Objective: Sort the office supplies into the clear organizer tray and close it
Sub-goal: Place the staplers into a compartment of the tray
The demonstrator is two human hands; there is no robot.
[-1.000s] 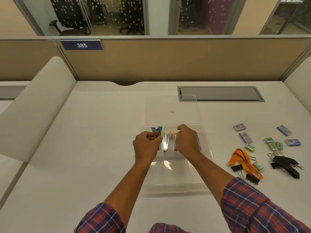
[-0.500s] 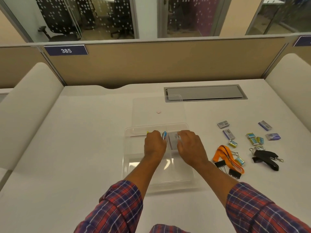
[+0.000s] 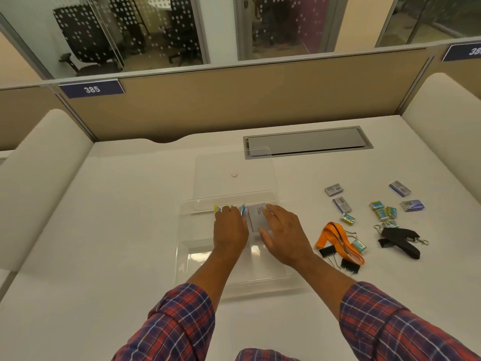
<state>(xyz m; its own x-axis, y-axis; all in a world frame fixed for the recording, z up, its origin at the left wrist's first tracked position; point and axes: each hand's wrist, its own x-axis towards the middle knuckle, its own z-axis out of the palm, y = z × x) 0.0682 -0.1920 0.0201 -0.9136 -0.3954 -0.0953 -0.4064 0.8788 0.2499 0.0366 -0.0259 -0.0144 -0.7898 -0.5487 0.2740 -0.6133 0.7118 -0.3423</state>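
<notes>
Now our left hand lies palm-down with its grip closed loosely over the small yellow and blue clips, while our right hand rests with its grip apart, fingers spread flat against the grey rectangular card, both inside the clear plastic organizer tray on the white tabletop. We judge this the arranging step; next we should reach right for the orange lanyard and small staple boxes, well apart from the tray, with its clear lid open.

Left hand: palm down, fingers curled forward, knuckles up.
Right hand: palm down, fingers spread flat, thumb angled inward.
Forearms: bare, converging forward.
Sleeves: plaid, rolled near the elbows.
</notes>
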